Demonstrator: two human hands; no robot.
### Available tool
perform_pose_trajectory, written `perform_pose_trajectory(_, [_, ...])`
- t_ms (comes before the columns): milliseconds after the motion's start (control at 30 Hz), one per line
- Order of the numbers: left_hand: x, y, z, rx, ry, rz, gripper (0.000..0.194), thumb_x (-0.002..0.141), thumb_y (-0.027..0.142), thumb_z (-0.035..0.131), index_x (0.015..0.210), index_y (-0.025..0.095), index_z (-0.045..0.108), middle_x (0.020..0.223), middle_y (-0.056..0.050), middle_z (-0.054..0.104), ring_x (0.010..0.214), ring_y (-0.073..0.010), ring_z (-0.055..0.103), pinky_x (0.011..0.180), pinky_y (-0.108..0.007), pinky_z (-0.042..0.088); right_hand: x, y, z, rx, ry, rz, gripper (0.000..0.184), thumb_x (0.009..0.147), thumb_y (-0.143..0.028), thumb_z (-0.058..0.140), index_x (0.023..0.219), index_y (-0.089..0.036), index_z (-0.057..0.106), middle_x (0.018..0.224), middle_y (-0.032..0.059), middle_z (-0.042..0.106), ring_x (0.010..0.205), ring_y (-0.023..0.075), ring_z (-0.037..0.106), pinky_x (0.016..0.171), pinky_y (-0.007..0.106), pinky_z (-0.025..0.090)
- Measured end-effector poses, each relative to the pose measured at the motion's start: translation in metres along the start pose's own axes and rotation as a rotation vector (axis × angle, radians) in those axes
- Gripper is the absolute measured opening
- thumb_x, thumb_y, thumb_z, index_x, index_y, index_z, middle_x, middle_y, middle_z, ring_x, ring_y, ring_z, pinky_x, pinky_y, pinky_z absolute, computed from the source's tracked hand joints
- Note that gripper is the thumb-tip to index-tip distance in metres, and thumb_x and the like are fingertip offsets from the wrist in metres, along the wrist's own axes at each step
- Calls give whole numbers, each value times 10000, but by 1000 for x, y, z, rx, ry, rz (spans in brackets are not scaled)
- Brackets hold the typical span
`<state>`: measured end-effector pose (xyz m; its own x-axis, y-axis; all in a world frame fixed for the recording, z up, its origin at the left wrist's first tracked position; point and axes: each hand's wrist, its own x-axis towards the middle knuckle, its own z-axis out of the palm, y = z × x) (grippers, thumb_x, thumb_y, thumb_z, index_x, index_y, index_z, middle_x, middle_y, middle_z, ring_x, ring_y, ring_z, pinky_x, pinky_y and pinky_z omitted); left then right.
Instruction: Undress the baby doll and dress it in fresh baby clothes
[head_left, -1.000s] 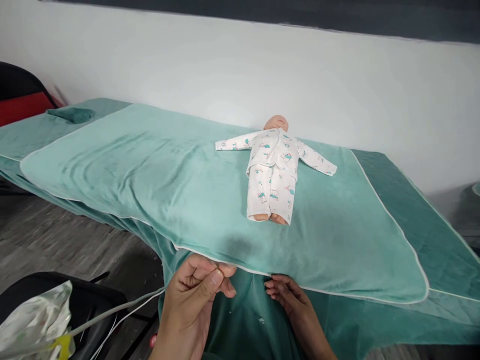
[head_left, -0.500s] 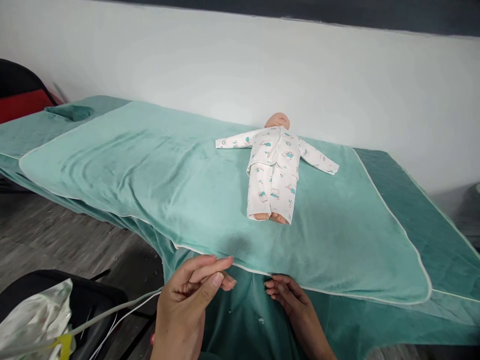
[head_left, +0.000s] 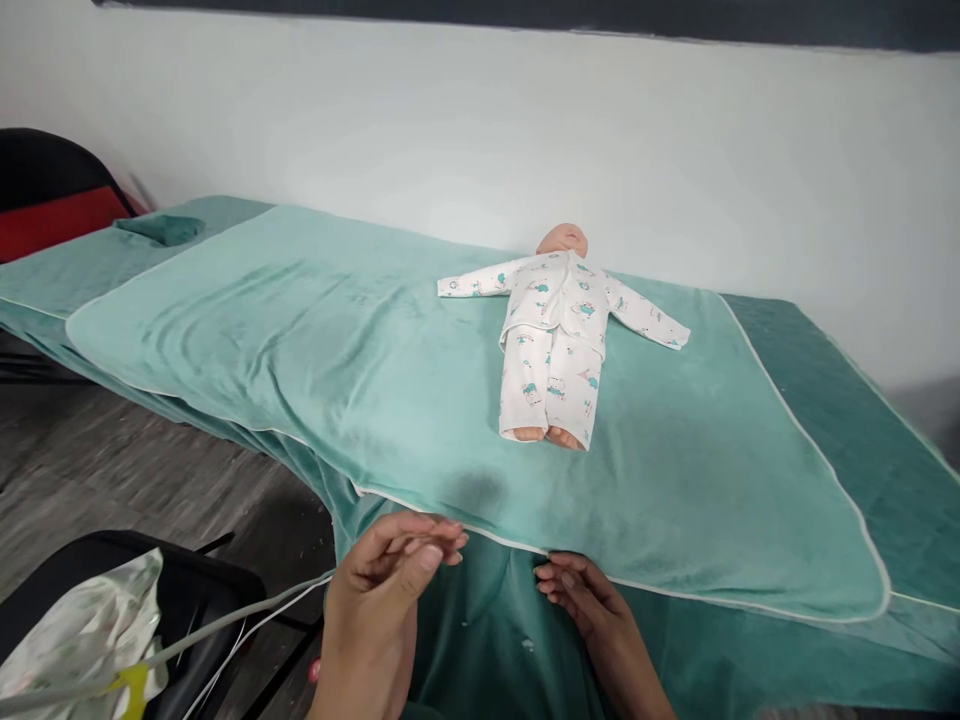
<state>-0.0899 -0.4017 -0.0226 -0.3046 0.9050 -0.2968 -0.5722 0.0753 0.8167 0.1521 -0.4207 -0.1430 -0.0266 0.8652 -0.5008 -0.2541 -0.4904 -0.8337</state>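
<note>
A baby doll [head_left: 556,320] in a white printed jacket and trousers lies on its back on a light green blanket [head_left: 405,400], arms spread and feet toward me. In front of the blanket's near edge is my left hand [head_left: 394,575], raised, with fingers loosely bent, thumb apart and nothing held. My right hand [head_left: 585,595] is to its right, right by the white-trimmed edge, below the doll's feet. Its fingers are loosely curled and hold nothing that I can see. Whether its fingertips touch the blanket, I cannot tell.
Under the blanket is a long bed with a dark green cover [head_left: 847,400]; a wall [head_left: 360,130] runs behind it. A black chair [head_left: 217,600] at lower left carries a patterned cloth [head_left: 90,625]. Cables [head_left: 240,615] cross in front of it. Another chair [head_left: 52,180] stands far left.
The view has shifted slightly, so the bed and doll appear a little further right. My left fingers have curled in a bit more. My right hand looks nearly the same, and the doll stays put.
</note>
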Motion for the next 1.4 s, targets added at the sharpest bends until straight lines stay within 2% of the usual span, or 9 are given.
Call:
perform_pose_trajectory(233, [0, 13, 8, -616, -208, -379, 147, 812, 206, 794, 795, 185, 649, 794, 29, 532, 627, -61, 525, 552, -190, 451, -3, -4, 2, -18, 11, -4, 456, 804, -565, 789, 1062, -192, 747, 1045, 115, 744, 999, 283, 671, 970, 438, 501])
perform_pose_trajectory(400, [-6, 8, 2, -721, -324, -418, 120, 866, 248, 752, 785, 210, 672, 770, 32, 544, 646, -69, 536, 605, -216, 455, -4, -6, 3, -20, 14, 5, 470, 785, -577, 799, 1050, -191, 755, 1046, 115, 746, 997, 286, 676, 968, 433, 508])
perform_pose_trajectory(533, [-6, 0, -4, -730, -394, -395, 66, 861, 273, 763, 809, 255, 726, 751, 40, 642, 661, -75, 571, 628, -221, 470, -3, -5, 2, -10, 8, 6, 463, 785, -571, 804, 1049, -194, 755, 1044, 115, 747, 989, 274, 675, 953, 414, 511])
perform_pose_trajectory(700, [-4, -4, -8, -617, -375, -362, 95, 846, 285, 783, 920, 344, 784, 874, 50, 782, 655, -85, 594, 621, -226, 476, 0, -3, 2, 1, 3, -1, 450, 791, -563, 804, 1045, -195, 752, 1041, 116, 748, 977, 269, 673, 947, 419, 506])
perform_pose_trajectory(867, [-3, -2, -6, -541, -365, -323, 111, 837, 312, 792, 942, 347, 794, 1016, 35, 805, 610, -90, 582, 599, -241, 515, -1, -4, 1, -3, -1, 0, 443, 803, -560, 795, 1053, -198, 748, 1049, 114, 747, 991, 271, 670, 959, 422, 496])
perform_pose_trajectory(1000, [-4, 0, 2, -570, -343, -308, 96, 801, 259, 825, 873, 299, 777, 815, 61, 778, 576, -60, 571, 611, -220, 531, -1, -2, 0, -7, -9, 2, 436, 827, -554, 777, 1074, -196, 743, 1065, 115, 745, 1004, 267, 669, 956, 416, 496])
perform_pose_trajectory(1133, [3, -2, 4, -531, -244, -268, 192, 717, 220, 887, 750, 201, 698, 642, 42, 600, 641, -84, 575, 646, -228, 525, -2, -1, 1, -5, -15, -18, 435, 831, -555, 773, 1060, -187, 737, 1047, 115, 747, 976, 249, 674, 941, 395, 499])
perform_pose_trajectory(1267, [22, -7, -11, -423, -155, -170, 287, 640, 210, 930, 693, 178, 650, 676, 30, 538, 690, -97, 552, 697, -249, 539, -4, -3, 3, -16, -36, -28, 411, 867, -537, 745, 1080, -186, 724, 1070, 114, 746, 974, 230, 679, 938, 377, 503])
perform_pose_trajectory(1400, [47, -16, -40, -298, -56, -124, 318, 594, 235, 956, 757, 165, 691, 667, 33, 514, 664, -84, 518, 672, -227, 535, -5, -5, 4, -62, -45, -56, 367, 902, -520, 709, 1090, -206, 720, 1079, 98, 747, 967, 216, 684, 926, 361, 511])
